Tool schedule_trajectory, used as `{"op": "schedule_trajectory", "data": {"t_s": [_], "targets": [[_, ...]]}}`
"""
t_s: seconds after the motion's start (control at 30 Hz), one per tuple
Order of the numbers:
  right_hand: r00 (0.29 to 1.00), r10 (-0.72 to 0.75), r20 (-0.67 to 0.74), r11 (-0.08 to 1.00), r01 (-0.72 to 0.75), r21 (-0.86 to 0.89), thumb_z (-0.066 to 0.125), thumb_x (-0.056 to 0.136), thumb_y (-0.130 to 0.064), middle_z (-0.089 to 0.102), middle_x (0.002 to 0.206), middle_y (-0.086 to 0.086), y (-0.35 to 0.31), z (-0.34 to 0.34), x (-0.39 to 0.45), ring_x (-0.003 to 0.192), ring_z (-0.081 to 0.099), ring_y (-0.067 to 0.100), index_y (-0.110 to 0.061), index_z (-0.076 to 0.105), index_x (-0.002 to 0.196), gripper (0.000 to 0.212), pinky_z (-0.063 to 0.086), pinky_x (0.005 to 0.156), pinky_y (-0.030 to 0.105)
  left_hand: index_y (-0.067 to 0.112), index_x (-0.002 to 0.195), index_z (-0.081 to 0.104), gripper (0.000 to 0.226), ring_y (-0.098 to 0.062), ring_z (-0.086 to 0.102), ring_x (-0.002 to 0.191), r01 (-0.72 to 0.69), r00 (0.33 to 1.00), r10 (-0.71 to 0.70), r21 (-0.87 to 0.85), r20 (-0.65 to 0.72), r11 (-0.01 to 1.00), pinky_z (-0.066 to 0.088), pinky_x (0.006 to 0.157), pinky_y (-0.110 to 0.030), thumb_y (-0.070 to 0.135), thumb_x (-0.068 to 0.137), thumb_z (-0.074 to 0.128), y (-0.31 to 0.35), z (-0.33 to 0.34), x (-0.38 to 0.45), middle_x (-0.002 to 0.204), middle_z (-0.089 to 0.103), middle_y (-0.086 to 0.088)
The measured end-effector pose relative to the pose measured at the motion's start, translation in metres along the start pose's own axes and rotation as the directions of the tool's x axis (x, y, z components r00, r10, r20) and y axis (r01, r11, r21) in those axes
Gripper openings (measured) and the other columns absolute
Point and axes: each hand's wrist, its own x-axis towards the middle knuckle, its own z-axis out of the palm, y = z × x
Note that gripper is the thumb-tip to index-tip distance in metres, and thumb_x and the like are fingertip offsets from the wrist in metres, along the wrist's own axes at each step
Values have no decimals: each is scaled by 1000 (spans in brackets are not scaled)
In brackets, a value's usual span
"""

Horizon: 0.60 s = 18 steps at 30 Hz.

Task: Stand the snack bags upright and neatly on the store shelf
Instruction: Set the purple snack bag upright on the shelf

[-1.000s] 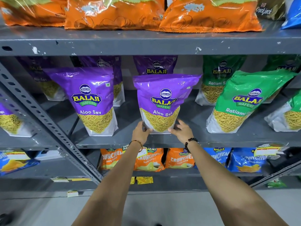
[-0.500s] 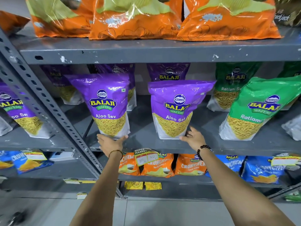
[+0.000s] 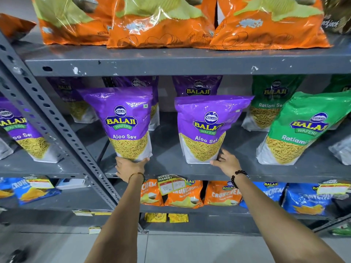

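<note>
Two purple Aloo Sev bags stand upright at the front of the grey middle shelf [image 3: 167, 168]. My left hand [image 3: 129, 167] cups the bottom of the left purple bag [image 3: 123, 122]. My right hand [image 3: 227, 162] rests with spread fingers against the lower right corner of the right purple bag [image 3: 207, 128]. A green Ratlami Sev bag [image 3: 300, 130] leans to the right of them. More purple bags [image 3: 197, 86] and a green bag [image 3: 269, 99] stand behind in the back row.
Orange chip bags [image 3: 163, 21] fill the shelf above. Orange [image 3: 182, 194] and blue [image 3: 307, 198] Crunchem bags lie on the shelf below, behind a price tag [image 3: 171, 184]. A slanted perforated grey upright [image 3: 57, 130] crosses at left, with another purple bag [image 3: 24, 130] beyond it.
My left hand left the right purple bag and moved left to the bottom of the left purple bag. My right hand stayed at the right bag's corner. The view shifted left.
</note>
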Motion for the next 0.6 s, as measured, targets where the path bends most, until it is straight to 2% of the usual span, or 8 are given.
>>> {"op": "schedule_trajectory", "data": {"t_s": [0.17, 0.37, 0.53, 0.6], "targets": [[1000, -1, 3, 1000, 1, 22, 69, 74, -2, 56, 132, 13, 0, -1, 0, 120, 54, 27, -11, 43, 134, 66, 40, 100, 32, 2, 124, 36, 106, -39, 45, 125, 1, 1000, -1, -14, -15, 1000, 36, 105, -54, 40, 40, 89, 0, 2, 1, 132, 52, -21], [1000, 7, 2, 1000, -7, 23, 69, 75, -3, 55, 133, 12, 2, -3, 0, 122, 52, 28, -11, 43, 134, 65, 40, 103, 37, 2, 127, 35, 105, -39, 44, 126, -13, 1000, 13, -11, -14, 1000, 33, 108, -53, 36, 44, 89, 2, -2, -2, 135, 50, -21], [1000, 1, 1, 999, -1, 43, 69, 76, -4, 52, 136, 14, 4, -4, -1, 124, 50, 28, -10, 40, 136, 67, 38, 105, 39, 0, 139, 19, 121, -42, 37, 132, -1, 999, 2, -33, 44, 999, 33, 110, -54, 32, 46, 90, -9, -3, -7, 142, 42, -23], [1000, -16, -2, 998, 16, 59, 69, 76, -4, 53, 135, 13, 8, -4, -1, 121, 52, 26, -10, 41, 136, 66, 39, 105, 38, -1, 141, 16, 119, -42, 34, 134, -35, 998, 36, -21, 57, 999, 32, 110, -54, 31, 51, 88, -15, -5, -13, 145, 37, -24]]}}
